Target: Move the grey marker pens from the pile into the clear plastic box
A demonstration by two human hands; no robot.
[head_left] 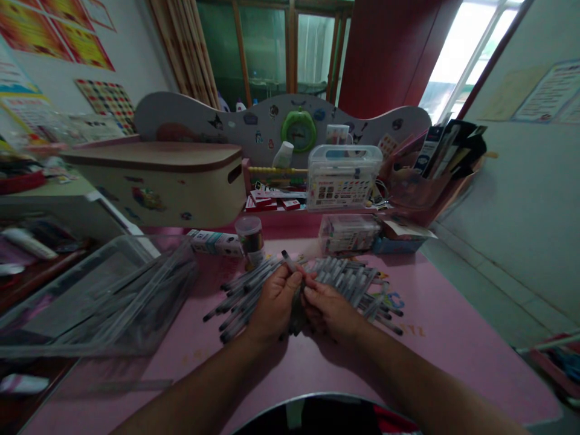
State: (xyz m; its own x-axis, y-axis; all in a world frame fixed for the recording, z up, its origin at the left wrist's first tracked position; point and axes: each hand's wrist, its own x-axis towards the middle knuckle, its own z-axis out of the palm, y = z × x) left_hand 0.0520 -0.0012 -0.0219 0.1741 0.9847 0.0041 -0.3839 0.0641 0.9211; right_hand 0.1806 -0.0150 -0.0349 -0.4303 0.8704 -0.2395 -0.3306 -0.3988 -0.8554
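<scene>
Over the middle of the pink desk (pixel 362 386), both hands meet above a heap of pens. My left hand (pixel 274 302) is closed around a pen (pixel 288 260), whose dark end sticks up past the thumb. Close against it, my right hand (pixel 333 311) has its fingers pinched together; what lies between them is hidden. Clear-barrelled pens with dark ends spread out as a left pile (pixel 244 302) and a right pile (pixel 348 275), partly covered by the hands.
A clear plastic bin (pixel 172 320) with long grey items stands left. Behind the pens are a round jar (pixel 250 238), a small carton (pixel 215 243), a clear box (pixel 348 232) and a blue box (pixel 401 241). A shelf holds a cream storage box (pixel 181 193) and a handled case (pixel 344 178).
</scene>
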